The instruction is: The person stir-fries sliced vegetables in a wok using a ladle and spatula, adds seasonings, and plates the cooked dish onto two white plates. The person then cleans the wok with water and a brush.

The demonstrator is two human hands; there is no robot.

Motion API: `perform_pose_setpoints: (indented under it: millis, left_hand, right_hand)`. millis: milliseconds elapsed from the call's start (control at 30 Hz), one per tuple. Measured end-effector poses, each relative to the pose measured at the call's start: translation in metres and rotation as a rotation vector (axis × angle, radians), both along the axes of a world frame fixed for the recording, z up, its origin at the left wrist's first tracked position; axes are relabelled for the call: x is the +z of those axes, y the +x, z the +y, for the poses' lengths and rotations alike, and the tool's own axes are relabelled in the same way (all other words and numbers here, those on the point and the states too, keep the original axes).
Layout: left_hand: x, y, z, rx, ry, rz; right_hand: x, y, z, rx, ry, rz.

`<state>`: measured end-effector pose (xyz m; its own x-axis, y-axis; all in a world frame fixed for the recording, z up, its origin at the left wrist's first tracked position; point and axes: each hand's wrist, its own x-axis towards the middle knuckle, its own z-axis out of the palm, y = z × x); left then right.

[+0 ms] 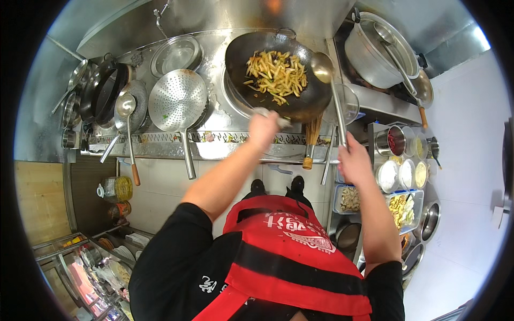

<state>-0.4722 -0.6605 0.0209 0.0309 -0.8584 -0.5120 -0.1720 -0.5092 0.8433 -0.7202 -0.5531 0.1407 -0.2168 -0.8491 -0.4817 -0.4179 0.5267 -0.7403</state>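
Note:
A black wok stands tilted over the round burner opening, with sliced yellowish food and bits of green in it. My left hand grips the wok's near rim through a pale cloth. In my right hand is the long metal handle of a ladle; its bowl rests at or just above the wok's right side. A bamboo wok brush lies between my hands, below the wok. Beside the ladle's handle is a clear round bowl.
Left of the wok lie a perforated strainer, another ladle and stacked pans. A large pot stands at the back right. Seasoning containers and food tubs line the right side. A drain channel runs along the front.

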Motion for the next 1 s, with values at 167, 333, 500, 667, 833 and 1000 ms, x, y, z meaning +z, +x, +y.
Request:
perform_pose_setpoints:
  millis: [167,333,500,667,833,1000]
  left_hand:
    - [-0.014,-0.079,0.069,0.268,-0.067,0.282]
    - [0.001,0.012,0.045,0.256,0.036,0.358]
    - [0.002,0.028,0.008,0.313,0.166,0.594]
    - [0.029,0.014,0.052,0.234,0.266,0.522]
    - [-0.017,0.032,-0.03,0.324,0.238,0.709]
    - [0.045,0.023,0.038,0.285,0.264,0.609]
  right_hand:
    - [-0.011,0.073,-0.017,-0.458,0.084,-1.109]
    - [-0.039,0.033,-0.006,-0.372,0.355,-1.792]
    - [-0.006,0.058,-0.033,-0.184,0.191,-0.93]
    - [0.051,0.023,-0.039,0.421,0.051,0.105]
    - [0.098,0.011,-0.024,0.661,-0.318,0.615]
    - [0.148,-0.012,-0.014,0.801,-0.255,0.678]
